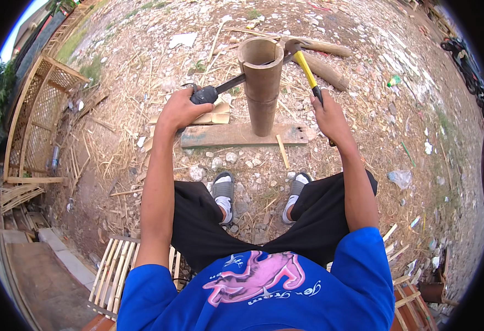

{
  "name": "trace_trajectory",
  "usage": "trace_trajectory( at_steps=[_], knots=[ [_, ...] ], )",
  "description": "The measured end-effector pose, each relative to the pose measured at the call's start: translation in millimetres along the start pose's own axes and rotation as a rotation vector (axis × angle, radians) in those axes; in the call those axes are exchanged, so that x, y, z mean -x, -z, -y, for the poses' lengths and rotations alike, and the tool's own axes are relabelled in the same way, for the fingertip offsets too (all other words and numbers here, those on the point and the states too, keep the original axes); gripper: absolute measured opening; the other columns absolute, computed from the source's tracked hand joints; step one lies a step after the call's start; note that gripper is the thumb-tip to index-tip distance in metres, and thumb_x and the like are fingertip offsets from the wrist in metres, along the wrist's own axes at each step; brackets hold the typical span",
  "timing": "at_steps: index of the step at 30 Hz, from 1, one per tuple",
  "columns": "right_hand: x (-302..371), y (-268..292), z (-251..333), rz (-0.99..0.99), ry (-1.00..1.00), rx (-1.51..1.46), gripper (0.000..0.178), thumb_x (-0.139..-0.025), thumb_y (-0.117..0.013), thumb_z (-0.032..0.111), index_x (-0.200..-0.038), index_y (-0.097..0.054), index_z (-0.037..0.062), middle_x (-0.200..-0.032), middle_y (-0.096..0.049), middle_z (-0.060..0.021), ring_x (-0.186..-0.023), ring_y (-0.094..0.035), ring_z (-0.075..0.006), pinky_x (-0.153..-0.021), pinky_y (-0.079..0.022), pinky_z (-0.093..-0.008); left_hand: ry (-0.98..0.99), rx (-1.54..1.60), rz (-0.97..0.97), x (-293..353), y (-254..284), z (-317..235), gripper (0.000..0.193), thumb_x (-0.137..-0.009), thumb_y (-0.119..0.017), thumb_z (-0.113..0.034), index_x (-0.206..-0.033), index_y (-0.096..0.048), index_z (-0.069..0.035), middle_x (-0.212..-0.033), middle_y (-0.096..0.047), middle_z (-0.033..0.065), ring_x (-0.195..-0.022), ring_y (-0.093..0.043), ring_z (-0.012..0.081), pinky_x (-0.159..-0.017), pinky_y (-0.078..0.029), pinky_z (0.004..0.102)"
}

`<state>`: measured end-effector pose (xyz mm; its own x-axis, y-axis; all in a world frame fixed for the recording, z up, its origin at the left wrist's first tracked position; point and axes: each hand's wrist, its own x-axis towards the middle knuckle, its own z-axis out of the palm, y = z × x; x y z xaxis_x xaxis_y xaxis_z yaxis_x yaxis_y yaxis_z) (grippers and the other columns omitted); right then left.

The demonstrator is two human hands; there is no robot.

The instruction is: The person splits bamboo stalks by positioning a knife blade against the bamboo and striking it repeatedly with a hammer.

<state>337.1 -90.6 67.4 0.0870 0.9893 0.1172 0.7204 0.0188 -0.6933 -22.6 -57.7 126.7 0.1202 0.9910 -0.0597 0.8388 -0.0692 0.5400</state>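
A thick bamboo tube (263, 102) stands upright on a wooden plank (209, 135) in front of my feet. My left hand (182, 108) is closed round the black handle of a large knife (231, 83). Its dark blade runs into the tube's upper part, and what seems to be its tip shows on the right side. In my right hand (330, 115) is a hammer (306, 69) with a yellow and black handle. The hammer's head is at the tube's right rim, by the blade tip; whether they touch I cannot tell.
Bamboo poles (323, 70) lie behind the tube, and split bamboo pieces (220, 115) lie left of it. A lattice frame (35, 116) stands at the far left. A slatted bamboo piece (115, 270) is beside me. Stones, straw and litter cover the ground.
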Motion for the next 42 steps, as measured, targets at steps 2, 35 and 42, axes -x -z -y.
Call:
trace_trajectory(
  at_steps=[2,35,42],
  knots=[
    [-3,-5,3,0.014,0.003,-0.006,0.03,-0.1,-0.05,0.03,-0.108,-0.051,0.0013,-0.076,-0.061,-0.0253,-0.074,-0.059,-0.0475,-0.068,-0.043,-0.0525,0.023,-0.007,0.011,-2,0,8,0.06,-0.066,-0.076,-0.042,-0.107,-0.067,0.002,-0.09,-0.069,0.0199,-0.082,-0.066,0.0305,-0.077,-0.05,0.0389],
    [22,4,10,-0.022,-0.104,-0.558,0.024,-0.091,-0.066,0.019,-0.096,-0.049,0.0023,-0.061,-0.053,-0.0012,-0.051,-0.049,-0.0096,-0.047,-0.039,-0.0286,0.026,0.081,0.068,17,9,-8,0.061,-0.068,-0.081,-0.035,-0.117,-0.066,-0.002,-0.101,-0.071,0.0131,-0.09,-0.067,0.0225,-0.085,-0.05,0.0325],
    [21,8,14,-0.072,-0.207,-0.82,0.032,-0.099,-0.058,0.019,-0.124,-0.044,0.0048,-0.064,-0.051,-0.0003,-0.048,-0.046,-0.0073,-0.042,-0.037,-0.023,-0.029,0.152,-0.058,12,5,28,0.054,-0.065,-0.081,-0.039,-0.101,-0.068,0.0,-0.083,-0.068,0.0154,-0.075,-0.065,0.0269,-0.071,-0.05,0.0368]
  ],
)
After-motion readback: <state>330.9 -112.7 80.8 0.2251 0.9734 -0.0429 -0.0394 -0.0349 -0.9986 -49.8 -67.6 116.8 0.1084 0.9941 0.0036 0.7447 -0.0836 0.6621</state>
